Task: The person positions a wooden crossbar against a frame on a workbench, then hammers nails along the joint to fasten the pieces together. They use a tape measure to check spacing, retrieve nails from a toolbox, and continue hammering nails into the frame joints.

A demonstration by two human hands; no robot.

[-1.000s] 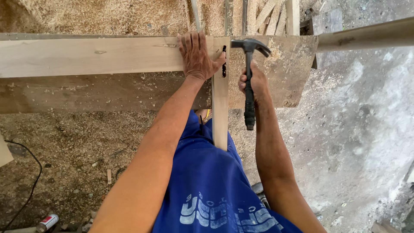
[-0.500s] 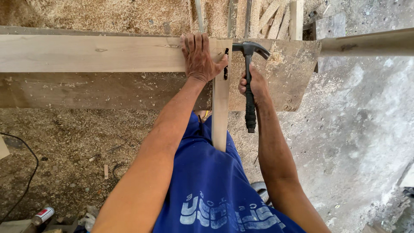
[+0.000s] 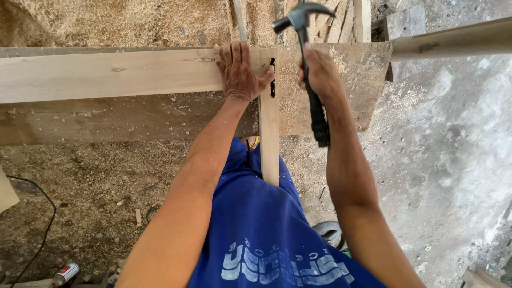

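My left hand (image 3: 238, 72) presses flat on a long pale wooden plank (image 3: 106, 74) where it meets an upright wooden strip (image 3: 270, 138). A dark slot or nail mark (image 3: 272, 85) shows at the joint, right beside my thumb. My right hand (image 3: 320, 74) grips the black handle of a claw hammer (image 3: 302, 16), whose metal head is raised above the joint. My blue shorts with a white print (image 3: 266, 234) fill the lower middle.
Sawdust covers the ground. A flat board (image 3: 341, 80) lies under the joint, and more wood pieces (image 3: 362, 18) lie beyond it. A round beam (image 3: 453, 40) crosses the upper right. A black cable (image 3: 37, 224) and a small can (image 3: 65, 273) lie at the lower left.
My right hand has lifted the hammer, so its head now sits higher above the joint. My left hand stays pressed on the plank.
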